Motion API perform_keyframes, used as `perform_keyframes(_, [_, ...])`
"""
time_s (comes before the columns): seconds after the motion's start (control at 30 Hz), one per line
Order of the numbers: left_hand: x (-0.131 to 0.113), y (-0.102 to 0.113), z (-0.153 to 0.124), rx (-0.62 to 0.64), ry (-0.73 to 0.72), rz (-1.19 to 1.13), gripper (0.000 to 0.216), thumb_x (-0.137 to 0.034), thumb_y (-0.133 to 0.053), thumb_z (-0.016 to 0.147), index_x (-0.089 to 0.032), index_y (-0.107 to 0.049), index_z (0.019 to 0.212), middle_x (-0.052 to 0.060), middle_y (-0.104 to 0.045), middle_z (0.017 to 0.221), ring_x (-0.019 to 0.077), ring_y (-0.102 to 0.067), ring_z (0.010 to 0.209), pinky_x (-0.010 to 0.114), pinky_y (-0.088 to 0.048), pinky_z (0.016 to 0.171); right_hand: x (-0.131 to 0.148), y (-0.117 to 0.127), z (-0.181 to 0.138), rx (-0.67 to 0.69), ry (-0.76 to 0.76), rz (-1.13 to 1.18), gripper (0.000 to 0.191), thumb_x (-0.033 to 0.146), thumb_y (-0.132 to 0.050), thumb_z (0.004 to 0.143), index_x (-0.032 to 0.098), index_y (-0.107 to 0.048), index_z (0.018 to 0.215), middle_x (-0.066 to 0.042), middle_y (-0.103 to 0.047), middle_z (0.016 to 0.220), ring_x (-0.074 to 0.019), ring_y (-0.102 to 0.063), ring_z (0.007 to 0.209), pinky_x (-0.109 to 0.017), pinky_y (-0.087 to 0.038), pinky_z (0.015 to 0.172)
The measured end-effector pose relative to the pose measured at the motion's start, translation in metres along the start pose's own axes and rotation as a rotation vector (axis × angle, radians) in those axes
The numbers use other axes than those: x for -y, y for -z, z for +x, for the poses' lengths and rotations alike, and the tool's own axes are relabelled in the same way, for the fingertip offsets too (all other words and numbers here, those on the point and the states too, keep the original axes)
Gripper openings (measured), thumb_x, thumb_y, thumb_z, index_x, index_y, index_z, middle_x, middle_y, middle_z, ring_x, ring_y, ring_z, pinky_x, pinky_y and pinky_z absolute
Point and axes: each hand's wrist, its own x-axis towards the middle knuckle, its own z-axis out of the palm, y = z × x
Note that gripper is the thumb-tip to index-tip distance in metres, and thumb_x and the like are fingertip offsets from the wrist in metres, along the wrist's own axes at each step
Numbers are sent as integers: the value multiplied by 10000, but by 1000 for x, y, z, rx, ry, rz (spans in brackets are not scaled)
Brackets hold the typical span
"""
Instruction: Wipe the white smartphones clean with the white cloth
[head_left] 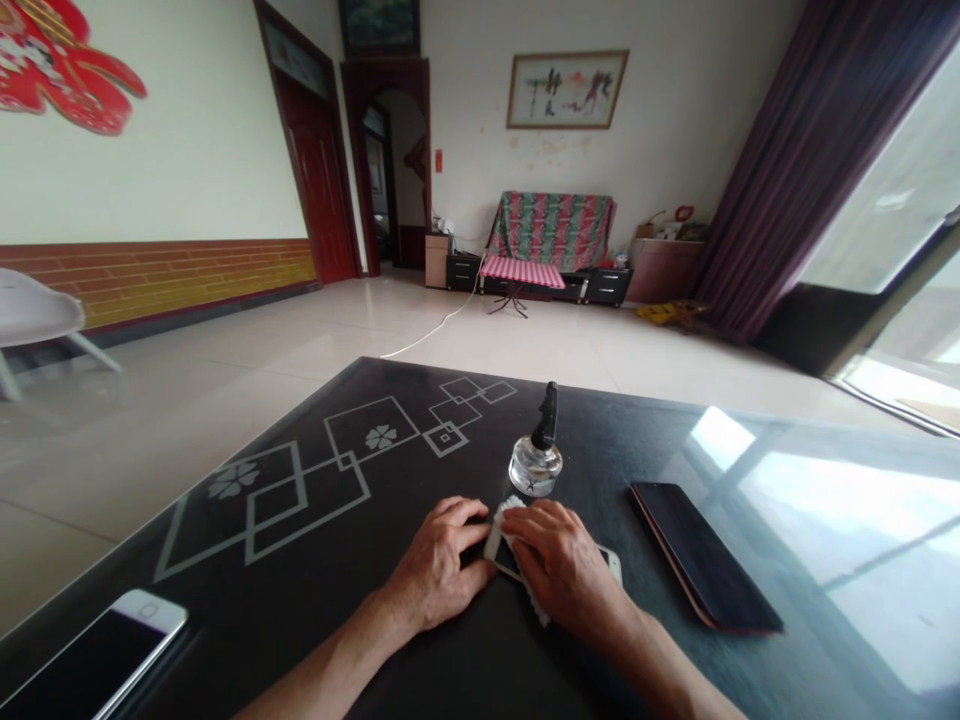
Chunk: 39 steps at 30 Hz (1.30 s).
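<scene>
On the dark glass tabletop point(315, 600), a white-edged smartphone point(501, 553) is clasped by the palm-down left hand point(439, 565); a white cloth point(512, 506) is pinched onto it by the right hand point(561, 568).

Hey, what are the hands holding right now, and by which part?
The left hand grips the white phone by its left end, flat on the table. The right hand presses a white cloth onto its screen.
</scene>
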Motion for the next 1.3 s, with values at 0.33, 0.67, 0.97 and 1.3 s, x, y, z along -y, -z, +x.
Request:
perform_keyframes(0.33, [3, -2, 0, -17, -23, -19, 232, -220, -644, 769, -264, -714, 986, 48, -611, 1138, 244, -500, 1100, 393, -428, 963, 17, 12, -11, 145, 78, 122, 206, 108, -465, 880, 222, -636, 894, -15, -671, 911, -165, -562, 846, -299, -432, 798])
perform_keyframes(0.67, [2, -1, 0, -9, -3, -9, 285, -206, -637, 723, -243, -720, 992, 63, -610, 1167, 277, -487, 1142, 439, -398, 1013, -10, -1, 4, 14, 39, -6, 292, 123, -417, 887, 203, -607, 1095, -69, -651, 1081, -195, -567, 993, -340, -463, 881])
perform_keyframes(0.97, [1, 0, 0, -4, -10, 7, 311, -123, -592, 709, -210, -710, 983, 72, -604, 1188, 268, -484, 1156, 434, -387, 1030, 5, 3, 1, 31, 84, 44, 263, 109, -413, 895, 206, -623, 1019, -57, -659, 981, -187, -570, 926, -334, -457, 862])
perform_keyframes(1.3, [2, -2, -2, -9, -20, 19, 309, -156, -617, 708, -248, -725, 982, 66, -606, 1179, 274, -488, 1141, 429, -416, 996, 18, 10, -11, 72, 118, 172, 283, 50, -456, 823, 221, -671, 894, -29, -693, 882, -167, -600, 837, -289, -473, 770])
